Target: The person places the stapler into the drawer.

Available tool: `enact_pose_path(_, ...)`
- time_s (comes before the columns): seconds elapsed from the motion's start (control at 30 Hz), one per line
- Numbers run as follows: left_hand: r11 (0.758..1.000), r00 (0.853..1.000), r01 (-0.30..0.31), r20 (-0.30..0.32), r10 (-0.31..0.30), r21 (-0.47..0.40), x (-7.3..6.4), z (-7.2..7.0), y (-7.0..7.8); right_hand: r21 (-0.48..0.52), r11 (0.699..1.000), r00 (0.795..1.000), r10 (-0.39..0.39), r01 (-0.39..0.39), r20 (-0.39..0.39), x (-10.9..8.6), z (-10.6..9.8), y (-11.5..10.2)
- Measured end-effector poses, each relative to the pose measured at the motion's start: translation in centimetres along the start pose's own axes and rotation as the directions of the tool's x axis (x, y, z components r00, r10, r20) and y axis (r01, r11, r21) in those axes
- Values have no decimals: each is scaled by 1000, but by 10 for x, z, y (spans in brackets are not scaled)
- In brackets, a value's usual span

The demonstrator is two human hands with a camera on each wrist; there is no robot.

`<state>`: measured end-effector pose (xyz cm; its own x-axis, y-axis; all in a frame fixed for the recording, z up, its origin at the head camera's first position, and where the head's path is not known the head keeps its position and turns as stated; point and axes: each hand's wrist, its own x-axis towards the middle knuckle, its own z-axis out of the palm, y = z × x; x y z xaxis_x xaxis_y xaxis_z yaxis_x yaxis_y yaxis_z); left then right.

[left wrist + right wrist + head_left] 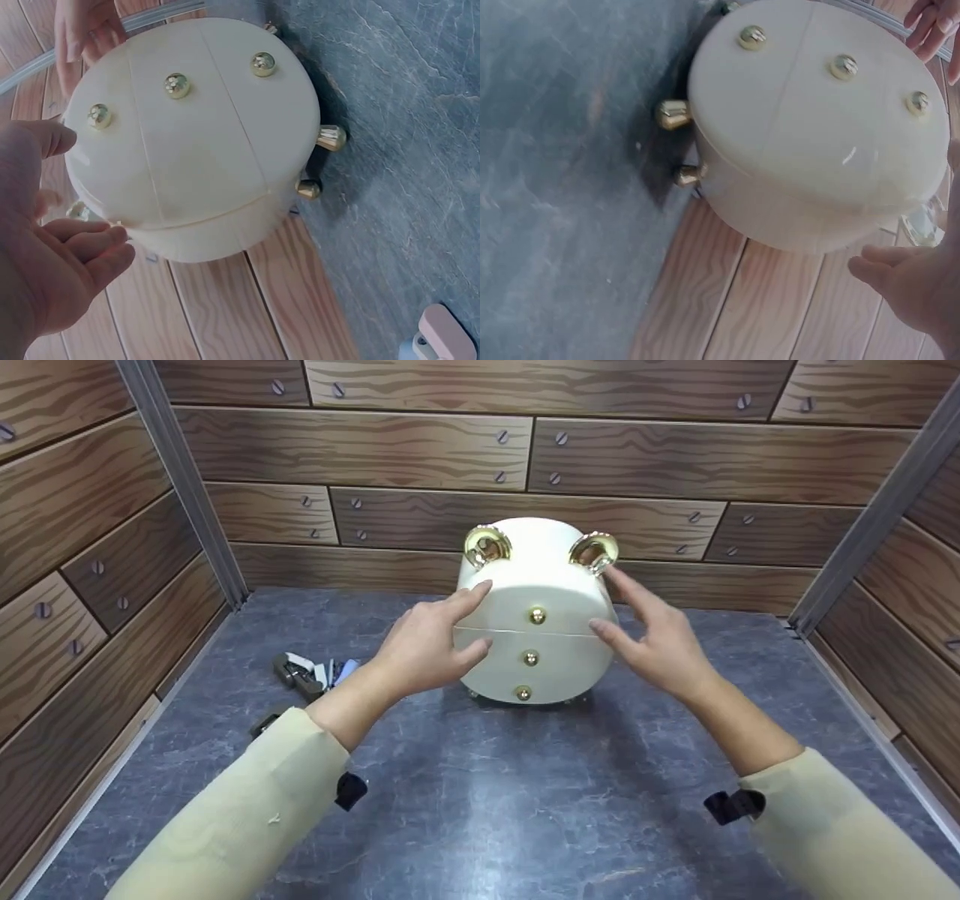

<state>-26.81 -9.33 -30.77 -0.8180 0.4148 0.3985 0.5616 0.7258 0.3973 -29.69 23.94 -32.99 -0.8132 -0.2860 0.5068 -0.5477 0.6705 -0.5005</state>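
A cream rounded drawer box (534,585) with three gold knobs down its front stands on the table. Two gold ear-shaped pieces (487,547) rise from its top, and in the left wrist view short gold feet (331,137) show underneath. My left hand (429,646) is at the box's left side, thumb and fingers apart. On the other side, my right hand (660,645) has its fingers spread, the index finger by the right ear piece. Neither hand grips anything; whether the fingertips touch the box I cannot tell.
Small dark, white and blue items (307,673) lie left of the box, partly behind my left forearm. A pink piece (445,334) shows in the left wrist view. Wood-patterned panels (420,450) enclose the back and sides of the grey marbled table (480,810).
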Motion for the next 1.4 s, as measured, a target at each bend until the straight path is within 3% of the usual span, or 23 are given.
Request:
enact_pose_path(0.13,997,995,-70,-79,69,-15,1,0,5,-14,999,996,-43,42,-82,11,-13,-5)
enact_pose_path(0.27,993,983,-118,-142,115,-14,3,4,8,-52,994,989,-98,93,-109,25,-22,-9)
enact_pose_path(0.37,989,976,-141,-174,133,-38,6,8,11,-88,988,985,-135,126,-104,36,-26,-9)
enact_pose_path(0.5,979,976,-146,-181,120,-141,12,16,14,-129,983,989,-139,131,-53,51,-28,-8)
enact_pose_path(0.77,925,997,-14,-71,-14,-379,21,32,18,-140,984,990,-92,107,106,70,-20,-6)
enact_pose_path(1.0,867,998,49,57,-24,-496,27,42,18,-125,987,987,-80,98,139,73,-15,-5)
enact_pose_path(1.4,812,998,62,58,-35,-580,37,57,16,-130,990,988,-36,56,151,73,-9,0)
